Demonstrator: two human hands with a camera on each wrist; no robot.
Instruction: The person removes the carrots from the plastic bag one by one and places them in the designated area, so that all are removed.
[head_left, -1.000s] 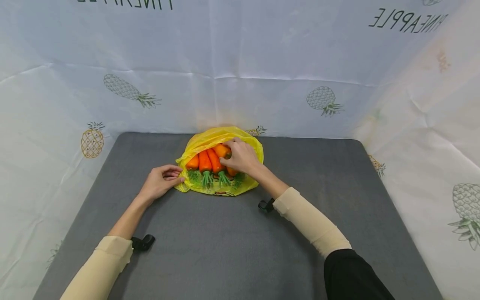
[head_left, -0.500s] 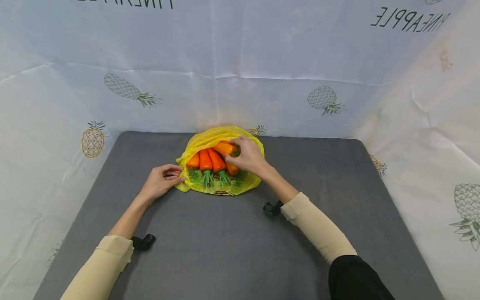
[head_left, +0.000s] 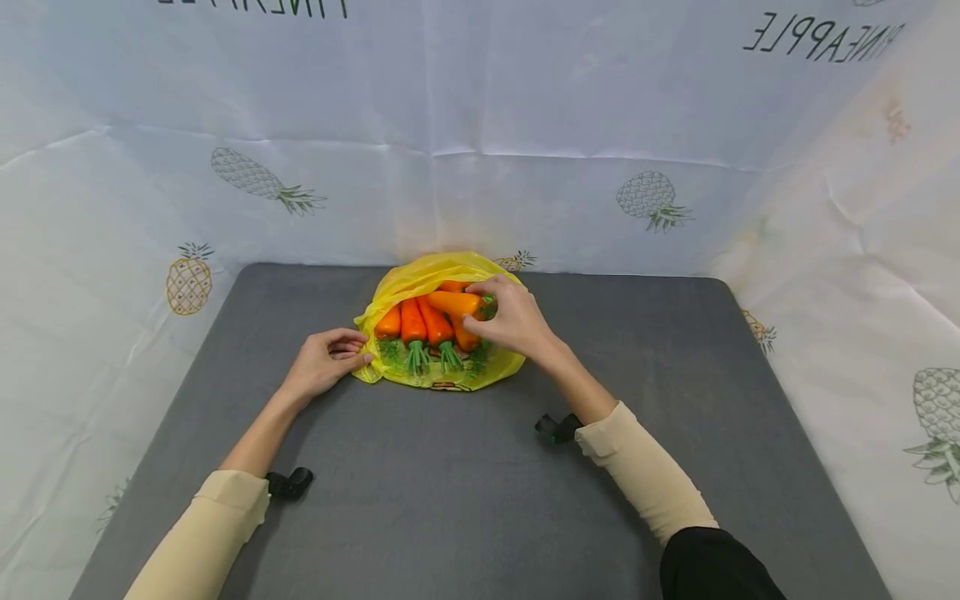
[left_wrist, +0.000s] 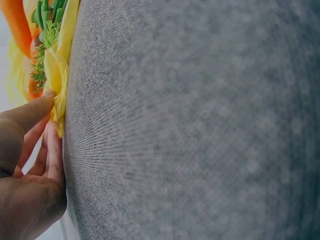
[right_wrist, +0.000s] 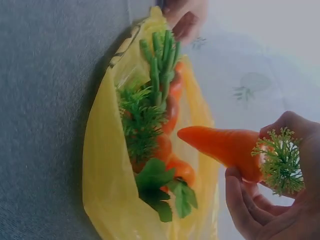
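My right hand (head_left: 517, 317) pinches an orange carrot (head_left: 453, 303) near its thick end, over the open mouth of a yellow plastic bag (head_left: 420, 271). In the right wrist view the carrot (right_wrist: 225, 145) points its tip across the bag, and a feathery green top (right_wrist: 281, 162) sits by the fingers. My left hand (head_left: 318, 364) pinches the bag's left edge between thumb and fingers, shown closely in the left wrist view, where the thumb (left_wrist: 35, 110) lies on the yellow film. Several other carrots (head_left: 412, 321) with green tops lie inside the bag.
The bag lies at the back of a grey table (head_left: 420, 483). Behind it hangs a white cloth (head_left: 525, 100) printed with pineapples. Green leaves (right_wrist: 155, 185) and a bunch of green stems (right_wrist: 162, 65) lie in the bag. Black cameras (head_left: 558, 428) are strapped to both wrists.
My right hand has moved to the right with the carrot, drawing more of it into sight above the others. The left hand has stayed at the bag's edge.
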